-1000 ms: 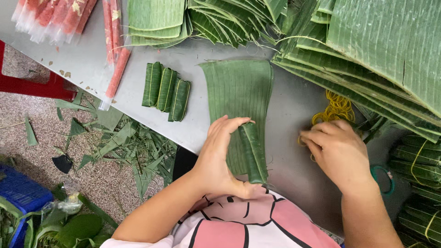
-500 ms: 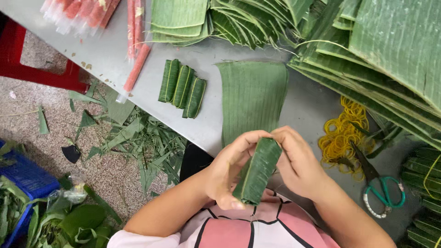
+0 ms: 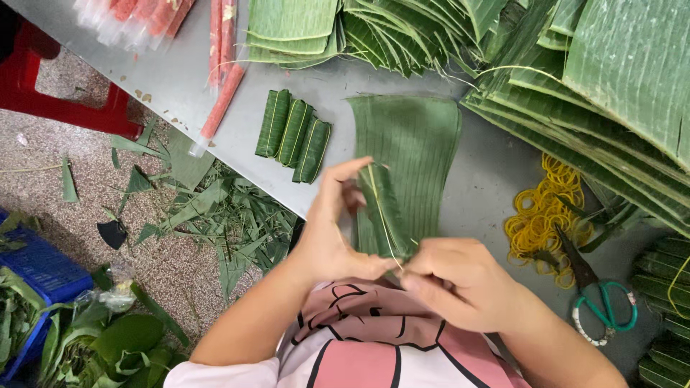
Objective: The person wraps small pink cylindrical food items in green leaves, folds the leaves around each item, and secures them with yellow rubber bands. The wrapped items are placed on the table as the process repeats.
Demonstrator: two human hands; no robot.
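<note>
We see a grey surface (image 3: 180,86) running across the frame, and the biggest things on it are the large banana leaves (image 3: 618,86) piled along its far and right side. In front of them lies a flat cut leaf piece (image 3: 417,144), spread out near the surface's near edge. Off the edge, green leaf scraps (image 3: 215,215) litter the floor, with a blue crate (image 3: 36,273) and a red stool (image 3: 50,100) further left.

Our left hand (image 3: 330,230) and right hand (image 3: 460,284) meet just above the near end of the flat leaf piece. Between them is the leaf-wrapped roll (image 3: 384,208), held tilted, its upper end pointing away from us. The left fingers are curled around the roll's side, thumb raised at its top. The right fingers are closed, pinching a thin yellow rubber band (image 3: 381,215) that runs lengthwise along the roll.

To the left, three finished rolls (image 3: 293,135) lie side by side, touching. Near them are long red sausages in clear wrap (image 3: 223,79). To the right sits a heap of yellow rubber bands (image 3: 543,215), and just beside it green-handled scissors (image 3: 600,298).
</note>
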